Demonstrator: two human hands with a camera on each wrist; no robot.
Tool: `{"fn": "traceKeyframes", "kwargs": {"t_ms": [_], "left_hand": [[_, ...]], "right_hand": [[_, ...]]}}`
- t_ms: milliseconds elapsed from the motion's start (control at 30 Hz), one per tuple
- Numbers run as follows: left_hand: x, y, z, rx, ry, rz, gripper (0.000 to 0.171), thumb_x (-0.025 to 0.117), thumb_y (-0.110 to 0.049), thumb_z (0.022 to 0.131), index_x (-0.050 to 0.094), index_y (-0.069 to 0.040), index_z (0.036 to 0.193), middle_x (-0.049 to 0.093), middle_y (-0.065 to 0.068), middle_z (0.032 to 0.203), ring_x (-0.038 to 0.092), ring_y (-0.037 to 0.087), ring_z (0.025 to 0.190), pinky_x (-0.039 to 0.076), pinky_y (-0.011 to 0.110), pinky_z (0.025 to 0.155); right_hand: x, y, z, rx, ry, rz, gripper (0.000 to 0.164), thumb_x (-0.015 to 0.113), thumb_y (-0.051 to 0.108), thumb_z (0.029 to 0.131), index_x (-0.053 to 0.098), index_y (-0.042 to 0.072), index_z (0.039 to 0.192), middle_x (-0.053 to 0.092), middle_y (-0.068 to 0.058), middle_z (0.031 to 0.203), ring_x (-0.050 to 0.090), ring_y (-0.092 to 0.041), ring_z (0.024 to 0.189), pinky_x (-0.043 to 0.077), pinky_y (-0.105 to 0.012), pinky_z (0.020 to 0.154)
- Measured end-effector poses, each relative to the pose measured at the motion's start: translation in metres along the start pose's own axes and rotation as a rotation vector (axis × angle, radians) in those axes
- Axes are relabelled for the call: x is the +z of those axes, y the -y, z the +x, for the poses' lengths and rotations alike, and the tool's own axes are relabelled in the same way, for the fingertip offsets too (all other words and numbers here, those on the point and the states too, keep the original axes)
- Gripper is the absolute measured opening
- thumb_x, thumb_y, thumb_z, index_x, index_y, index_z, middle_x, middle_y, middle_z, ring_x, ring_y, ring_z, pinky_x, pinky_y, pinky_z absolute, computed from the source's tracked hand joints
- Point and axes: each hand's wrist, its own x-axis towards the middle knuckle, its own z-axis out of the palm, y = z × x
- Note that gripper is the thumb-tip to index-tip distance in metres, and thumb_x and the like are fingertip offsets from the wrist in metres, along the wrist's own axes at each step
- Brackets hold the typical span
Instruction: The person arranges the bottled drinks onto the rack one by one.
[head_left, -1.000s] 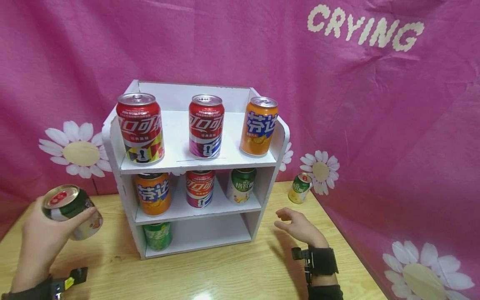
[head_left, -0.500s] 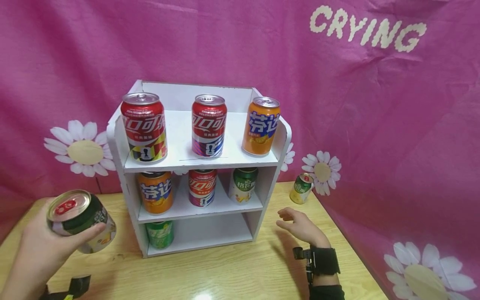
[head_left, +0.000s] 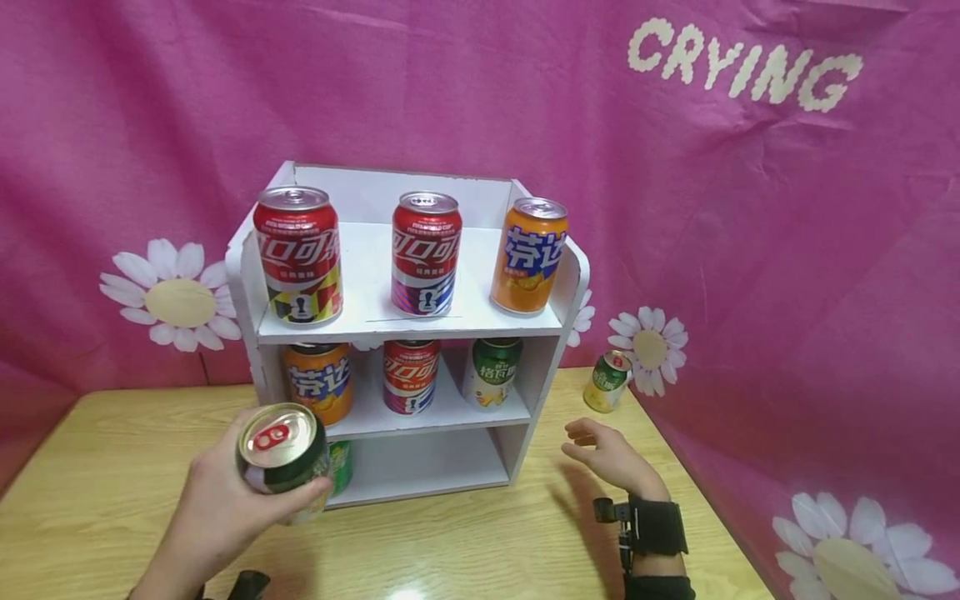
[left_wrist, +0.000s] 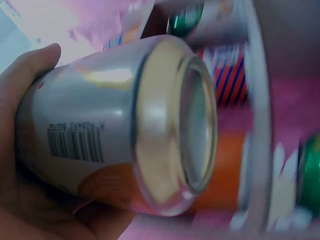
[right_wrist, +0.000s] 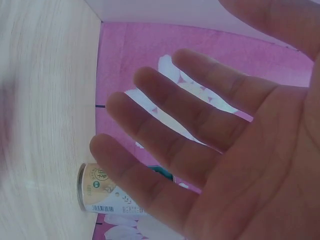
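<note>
My left hand (head_left: 225, 492) grips a green and white drink can (head_left: 288, 458) in front of the lower left of a white three-tier shelf (head_left: 427, 471). In the left wrist view the held can (left_wrist: 95, 130) shows its bottom end and a barcode. A green can (head_left: 341, 467) on the bottom tier is partly hidden behind it. To the right of the shelf, my right hand (head_left: 611, 454) hovers above the table with its fingers extended and holds nothing. Nearest to it stands another green and white can (head_left: 608, 381); its lower part appears behind the fingers (right_wrist: 150, 185) in the right wrist view.
The top tier bears two red cola cans (head_left: 298, 254) and an orange soda can (head_left: 529, 255). On the middle tier stand an orange can (head_left: 322, 383), a red can (head_left: 410, 377) and a green and white can (head_left: 492, 372). A pink flowered cloth (head_left: 750, 250) hangs behind the wooden table (head_left: 420, 550).
My left hand has carried the green and white can rightward, from left of the shelf to the front of its lower left corner. The right hand stays about where it was.
</note>
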Motion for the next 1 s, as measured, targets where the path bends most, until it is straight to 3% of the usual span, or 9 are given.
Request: {"fn": "traceKeyframes", "kwargs": {"t_ms": [100, 233, 367, 600, 767, 1000], "left_hand": [[0.019, -0.007, -0.005, 0.04, 0.068, -0.026, 0.078, 0.093, -0.029, 0.054, 0.055, -0.009, 0.119, 0.065, 0.002, 0.105, 0.059, 0.01, 0.095, 0.049, 0.024, 0.08], [0.044, -0.008, -0.007, 0.044, 0.174, -0.06, 0.076, 0.094, -0.032, 0.053, 0.057, -0.011, 0.116, 0.066, -0.004, 0.099, 0.061, 0.013, 0.092, 0.05, 0.036, 0.08], [0.069, -0.001, -0.008, 0.012, 0.261, -0.075, 0.078, 0.093, -0.036, 0.051, 0.057, -0.013, 0.115, 0.065, -0.006, 0.097, 0.06, 0.011, 0.091, 0.049, 0.036, 0.081], [0.114, 0.025, -0.005, -0.01, 0.39, -0.103, 0.076, 0.091, -0.038, 0.053, 0.055, -0.013, 0.116, 0.065, -0.008, 0.094, 0.06, 0.011, 0.087, 0.049, 0.033, 0.076], [0.137, 0.039, 0.005, -0.04, 0.376, -0.089, 0.077, 0.091, -0.035, 0.055, 0.054, -0.006, 0.116, 0.066, 0.0, 0.097, 0.062, 0.016, 0.086, 0.051, 0.038, 0.074], [0.155, 0.049, 0.017, -0.056, 0.229, 0.018, 0.075, 0.091, -0.039, 0.054, 0.058, -0.002, 0.111, 0.066, 0.003, 0.093, 0.063, 0.021, 0.085, 0.051, 0.039, 0.074]], "right_hand": [[-0.001, -0.001, 0.001, -0.005, -0.008, 0.001, 0.043, 0.062, 0.029, 0.093, 0.055, 0.001, 0.125, 0.058, -0.013, 0.121, 0.054, -0.033, 0.113, 0.047, -0.046, 0.09], [-0.002, -0.002, 0.0, -0.011, -0.019, 0.01, 0.043, 0.062, 0.029, 0.093, 0.055, 0.0, 0.124, 0.059, -0.014, 0.12, 0.054, -0.034, 0.112, 0.047, -0.047, 0.09], [-0.002, -0.004, -0.002, -0.001, -0.02, 0.023, 0.043, 0.062, 0.028, 0.093, 0.055, -0.001, 0.124, 0.059, -0.015, 0.12, 0.054, -0.034, 0.112, 0.047, -0.047, 0.09], [-0.002, -0.008, -0.001, -0.005, -0.031, 0.022, 0.041, 0.062, 0.026, 0.093, 0.055, -0.001, 0.123, 0.059, -0.015, 0.119, 0.055, -0.034, 0.111, 0.047, -0.046, 0.09], [-0.003, -0.009, -0.002, -0.002, -0.032, 0.022, 0.043, 0.062, 0.028, 0.092, 0.055, -0.001, 0.123, 0.059, -0.015, 0.119, 0.055, -0.033, 0.111, 0.047, -0.046, 0.089], [-0.004, -0.01, -0.002, 0.041, -0.054, 0.018, 0.04, 0.063, 0.027, 0.092, 0.056, 0.003, 0.124, 0.06, -0.011, 0.119, 0.055, -0.031, 0.112, 0.047, -0.046, 0.091]]}}
